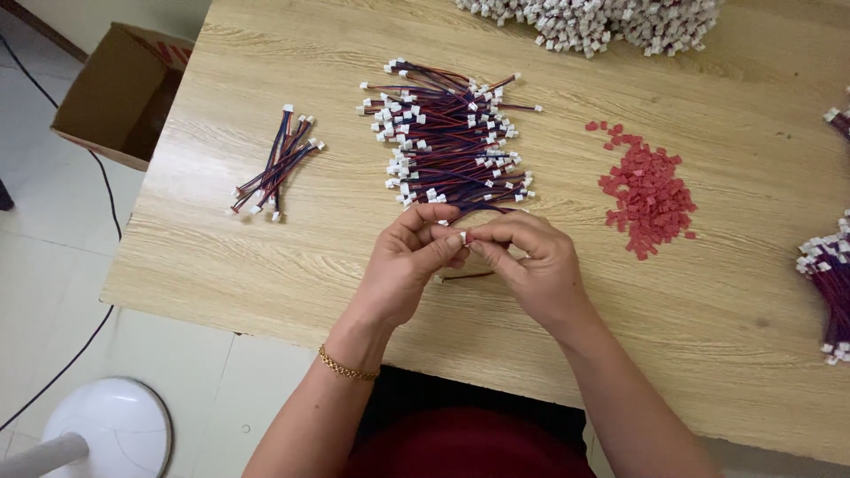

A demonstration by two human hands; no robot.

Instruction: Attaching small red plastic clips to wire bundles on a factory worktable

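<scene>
Left hand [409,261]: at table centre, fingers curled, thumb and forefinger pressed together on the white connector [462,236] of a short wire lead. A gold chain bracelet [347,365] sits on the wrist.

Right hand [531,261]: touching the left at the fingertips, thumb and forefinger pinching the same white connector from 3 o'clock; remaining fingers folded in.

Wire lead [465,276]: red and dark strands, hanging below the two hands towards 6 o'clock, its lower end lying on the wooden table [708,292].

Large wire pile [452,142]: red-and-blue leads with white plugs, at 12 o'clock from the hands, its near edge just beside the fingertips.

Small wire bundle [276,165]: about a dozen like leads, at 10 o'clock, well apart from the hands.

Red chips [648,190]: a loose heap of small red pieces, at 2 o'clock.

White connector heap [602,19]: far edge of the table, at 12 o'clock.

Further wire bundles [828,283]: at the right table edge, 3 o'clock.

Cardboard box [119,93]: open, on the floor at 10 o'clock.

White round base [111,425]: on the floor at 8 o'clock.
</scene>
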